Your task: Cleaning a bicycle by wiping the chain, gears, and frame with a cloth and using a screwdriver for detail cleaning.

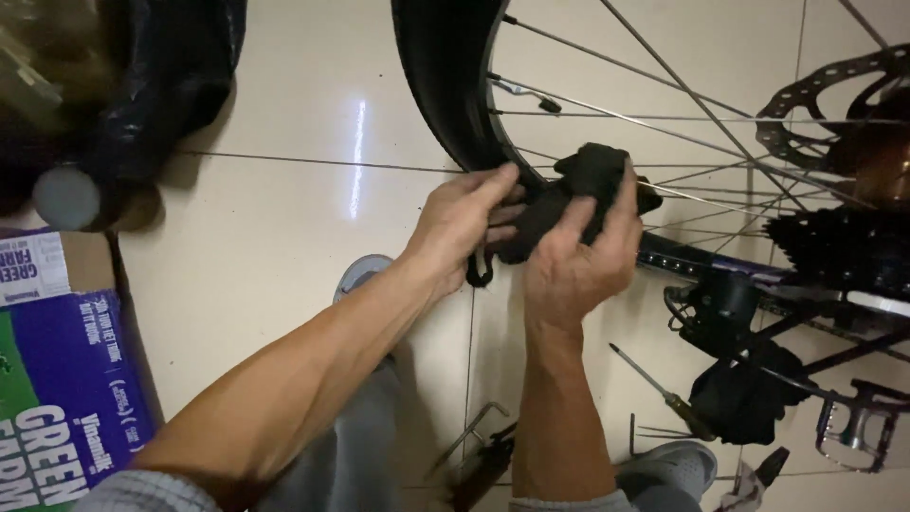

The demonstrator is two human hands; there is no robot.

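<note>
A bicycle rear wheel with a black tyre, thin spokes and a brake disc fills the top right. Both my hands work at the wheel's lower rim. My left hand grips the edge of the tyre beside the rim. My right hand is closed on a folded black rubber piece, which looks like an inner tube or a rag, pressed against the rim. A short black loop hangs below my left hand.
A screwdriver and hex keys lie on the cream tiled floor near my grey shoes. A pedal, a cassette and a derailleur sit at the right. A purple and green carton stands at the left, a black bag above it.
</note>
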